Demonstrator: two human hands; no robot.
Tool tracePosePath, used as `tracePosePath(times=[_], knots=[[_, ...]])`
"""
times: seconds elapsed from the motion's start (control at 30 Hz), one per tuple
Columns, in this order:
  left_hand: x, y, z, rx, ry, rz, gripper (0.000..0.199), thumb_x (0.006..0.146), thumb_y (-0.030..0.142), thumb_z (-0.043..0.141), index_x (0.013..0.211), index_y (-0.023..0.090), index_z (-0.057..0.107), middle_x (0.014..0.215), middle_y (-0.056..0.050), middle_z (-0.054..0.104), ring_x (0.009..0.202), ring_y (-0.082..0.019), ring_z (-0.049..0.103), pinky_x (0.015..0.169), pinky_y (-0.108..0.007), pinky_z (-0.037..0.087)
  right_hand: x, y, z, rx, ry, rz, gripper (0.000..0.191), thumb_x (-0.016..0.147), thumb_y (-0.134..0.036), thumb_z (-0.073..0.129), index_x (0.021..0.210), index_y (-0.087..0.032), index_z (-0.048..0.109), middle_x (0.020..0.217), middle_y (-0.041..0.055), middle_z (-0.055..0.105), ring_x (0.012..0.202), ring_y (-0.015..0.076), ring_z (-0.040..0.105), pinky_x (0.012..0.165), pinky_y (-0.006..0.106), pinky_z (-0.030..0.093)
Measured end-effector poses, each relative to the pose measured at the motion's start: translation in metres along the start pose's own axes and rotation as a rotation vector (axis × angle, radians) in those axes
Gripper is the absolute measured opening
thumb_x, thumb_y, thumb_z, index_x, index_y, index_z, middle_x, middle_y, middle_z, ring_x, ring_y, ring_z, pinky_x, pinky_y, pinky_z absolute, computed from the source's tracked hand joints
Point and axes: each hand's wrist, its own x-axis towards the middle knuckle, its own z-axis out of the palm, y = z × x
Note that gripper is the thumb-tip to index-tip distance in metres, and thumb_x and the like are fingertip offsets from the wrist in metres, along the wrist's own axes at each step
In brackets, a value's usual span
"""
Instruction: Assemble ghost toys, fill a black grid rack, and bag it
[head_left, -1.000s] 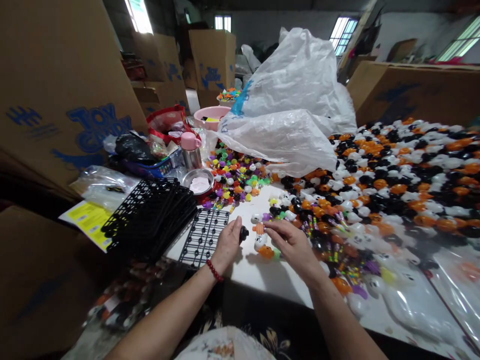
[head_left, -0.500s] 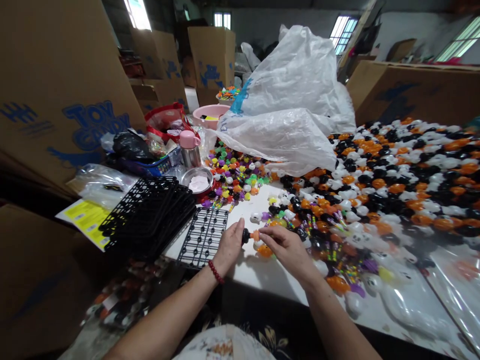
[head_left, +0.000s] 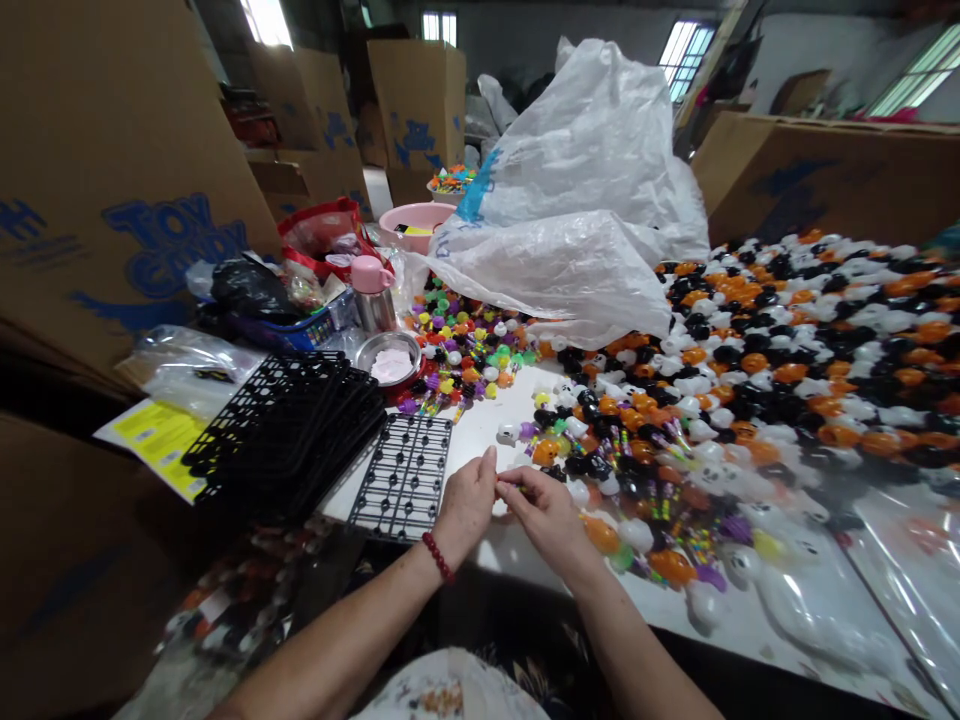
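Observation:
My left hand (head_left: 466, 500) and my right hand (head_left: 546, 508) meet over the front edge of the white table (head_left: 517, 560). The fingers of both are closed together around something small, mostly hidden; a bit of orange shows between the fingertips. A red bead bracelet (head_left: 438, 557) circles my left wrist. Just left of my left hand lies a black grid tray (head_left: 401, 475). Small orange, black, white and purple toys (head_left: 637, 425) are heaped to the right of my right hand, some with tubes of coloured beads.
Stacked black trays (head_left: 285, 430) stand at the left, near a metal bowl of pale powder (head_left: 390, 365) and a pink-lidded flask (head_left: 373, 295). A large white plastic bag (head_left: 577, 180) lies behind. Cardboard boxes (head_left: 112, 150) surround the table.
My right hand has moved left, closer against my left hand. The black and orange piece that showed between them is now mostly covered by fingers. The view has shifted slightly.

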Motion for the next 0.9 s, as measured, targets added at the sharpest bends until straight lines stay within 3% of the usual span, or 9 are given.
tracePosePath(times=[0.1, 0.2, 0.3, 0.37, 0.43, 0.53, 0.63, 0.77, 0.9], knots=[[-0.001, -0.003, 0.001, 0.038, -0.024, 0.009, 0.056, 0.095, 0.059, 0.025, 0.066, 0.021, 0.053, 0.064, -0.003, 0.056, 0.064, -0.018, 0.051, 0.062, -0.030, 0.033, -0.002, 0.004, 0.001, -0.030, -0.002, 0.005, 0.029, 0.088, -0.046, 0.057, 0.087, -0.018, 0.067, 0.082, 0.0038, 0.069, 0.074, 0.0175, 0.062, 0.065, 0.027, 0.051], [0.008, -0.002, -0.006, 0.077, -0.038, 0.074, 0.054, 0.098, 0.054, 0.019, 0.076, 0.021, 0.056, 0.071, -0.004, 0.059, 0.068, -0.019, 0.053, 0.065, -0.030, 0.036, 0.002, 0.005, -0.021, -0.051, 0.040, -0.014, 0.032, 0.090, -0.048, 0.053, 0.096, -0.019, 0.066, 0.087, 0.0042, 0.069, 0.078, 0.0184, 0.063, 0.069, 0.029, 0.052], [0.031, 0.002, -0.016, 0.297, 0.076, 0.183, 0.040, 0.099, 0.042, 0.026, 0.087, 0.019, 0.057, 0.085, -0.007, 0.061, 0.079, -0.020, 0.055, 0.075, -0.032, 0.040, 0.013, 0.003, -0.062, -0.266, 0.304, -0.094, 0.034, 0.092, -0.048, 0.050, 0.106, -0.021, 0.065, 0.101, 0.0079, 0.068, 0.092, 0.0234, 0.062, 0.084, 0.039, 0.050], [0.053, 0.003, -0.021, 0.560, 0.195, 0.225, 0.027, 0.096, 0.037, 0.041, 0.092, 0.017, 0.058, 0.096, -0.011, 0.061, 0.093, -0.024, 0.054, 0.083, -0.035, 0.040, 0.021, 0.002, -0.086, -0.537, 0.531, -0.202, 0.034, 0.090, -0.046, 0.054, 0.106, -0.020, 0.067, 0.114, 0.0129, 0.064, 0.110, 0.0302, 0.055, 0.099, 0.051, 0.040], [0.075, 0.002, -0.023, 0.771, 0.266, 0.216, 0.023, 0.090, 0.034, 0.053, 0.099, 0.013, 0.060, 0.107, -0.015, 0.058, 0.105, -0.029, 0.051, 0.090, -0.038, 0.038, 0.028, 0.002, -0.097, -0.706, 0.643, -0.299, 0.034, 0.088, -0.045, 0.056, 0.107, -0.018, 0.067, 0.121, 0.0162, 0.061, 0.120, 0.0339, 0.047, 0.105, 0.057, 0.032], [0.103, -0.002, -0.021, 0.883, 0.247, 0.172, 0.023, 0.087, 0.026, 0.057, 0.102, 0.009, 0.061, 0.109, -0.019, 0.058, 0.108, -0.032, 0.051, 0.091, -0.041, 0.038, 0.031, 0.003, -0.084, -0.643, 0.560, -0.360, 0.036, 0.091, -0.043, 0.052, 0.114, -0.018, 0.065, 0.119, 0.0159, 0.062, 0.117, 0.0311, 0.051, 0.102, 0.054, 0.039], [0.112, -0.003, -0.017, 0.883, 0.226, 0.188, 0.019, 0.088, 0.020, 0.050, 0.098, 0.009, 0.062, 0.103, -0.018, 0.060, 0.102, -0.031, 0.054, 0.089, -0.042, 0.038, 0.029, 0.004, -0.053, -0.484, 0.412, -0.281, 0.042, 0.095, -0.042, 0.047, 0.127, -0.018, 0.058, 0.124, 0.0155, 0.062, 0.118, 0.0282, 0.054, 0.102, 0.049, 0.044], [0.087, 0.006, -0.005, 0.672, 0.148, 0.391, 0.014, 0.089, 0.023, 0.049, 0.088, 0.016, 0.060, 0.094, -0.011, 0.062, 0.094, -0.025, 0.055, 0.086, -0.038, 0.041, 0.030, 0.005, -0.023, -0.293, 0.321, -0.141, 0.058, 0.096, -0.043, 0.046, 0.147, -0.017, 0.037, 0.135, 0.0160, 0.057, 0.124, 0.0267, 0.054, 0.103, 0.045, 0.045], [0.048, 0.019, 0.011, 0.407, -0.168, 0.620, 0.009, 0.085, 0.021, 0.053, 0.089, 0.018, 0.061, 0.096, -0.008, 0.063, 0.094, -0.022, 0.056, 0.086, -0.036, 0.044, 0.036, 0.008, -0.026, -0.174, 0.413, -0.152, 0.055, 0.095, -0.043, 0.046, 0.143, -0.015, 0.043, 0.132, 0.0158, 0.059, 0.123, 0.0260, 0.056, 0.103, 0.043, 0.046]])
